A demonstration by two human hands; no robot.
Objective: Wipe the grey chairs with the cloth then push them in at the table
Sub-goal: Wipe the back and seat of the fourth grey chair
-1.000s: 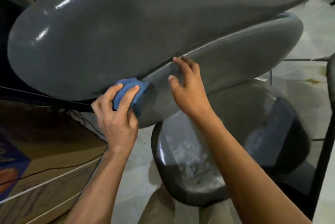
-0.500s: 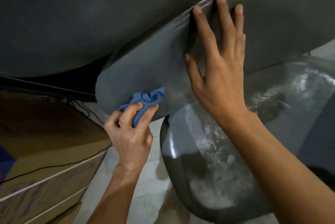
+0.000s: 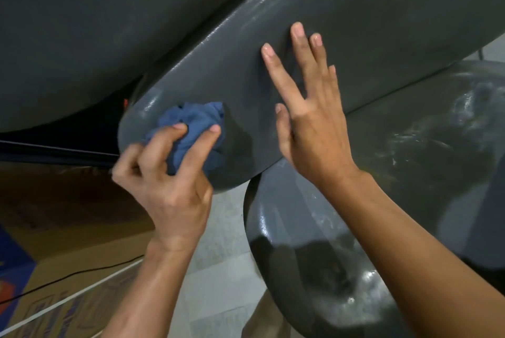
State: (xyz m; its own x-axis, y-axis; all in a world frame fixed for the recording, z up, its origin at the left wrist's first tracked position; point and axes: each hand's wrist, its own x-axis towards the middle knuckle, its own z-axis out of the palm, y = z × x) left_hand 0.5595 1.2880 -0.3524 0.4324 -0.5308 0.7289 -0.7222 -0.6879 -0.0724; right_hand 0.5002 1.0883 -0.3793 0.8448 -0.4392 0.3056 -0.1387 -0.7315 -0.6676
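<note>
Chairs of grey moulded plastic fill the frame, seen from very close; the nearest grey textured chair shell (image 3: 369, 23) slants from lower left to upper right, a broader smooth grey chair surface (image 3: 95, 23) looms above and behind it, and a third glossy grey chair seat (image 3: 314, 255) lies below at the right, streaked with pale smears; the left hand (image 3: 169, 190) grips a crumpled blue cloth (image 3: 196, 132), fingers curled round the wad and pressing it against the rounded lower-left end of the textured shell; the right hand (image 3: 311, 119) lies flat on the same shell just to the right of the cloth, fingers straight and spread, palm against the plastic, thumb pointing toward the cloth; the two hands are near each other but apart; pale tiled floor (image 3: 218, 283) shows between the forearms; brown cardboard with white tape (image 3: 68, 269) lies at lower left, a thin black cable (image 3: 82, 273) running across it; whether the chairs stand at a table cannot be told from this view
</note>
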